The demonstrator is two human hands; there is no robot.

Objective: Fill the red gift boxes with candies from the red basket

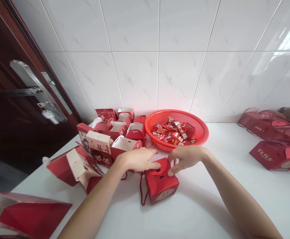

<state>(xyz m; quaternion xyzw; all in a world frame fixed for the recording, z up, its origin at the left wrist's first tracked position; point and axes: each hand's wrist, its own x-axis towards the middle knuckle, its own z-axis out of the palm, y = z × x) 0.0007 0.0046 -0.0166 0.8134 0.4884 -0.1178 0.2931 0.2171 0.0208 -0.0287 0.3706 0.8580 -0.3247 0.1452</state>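
A small red gift box [161, 184] stands on the white table in front of me, with a round emblem on its near side and a dark red cord handle [142, 192] hanging at its left. My left hand [141, 159] grips its upper left, the thumb lying on the rounded top flap [159, 166]. On the other side my right hand [186, 157] holds the upper right edge, thumb against the sloping top near a small hole. Some fingers of both hands are hidden behind the box. Just beyond them sits a red plastic basket [202, 132] holding wrapped candies [176, 131].
Several open red and white boxes [125, 143] crowd the table's left side, and another open box [32, 215] lies at the near left. Closed red boxes [275, 155] stand at the right. A tiled wall [135, 79] runs behind; a dark door [8, 109] is at the left.
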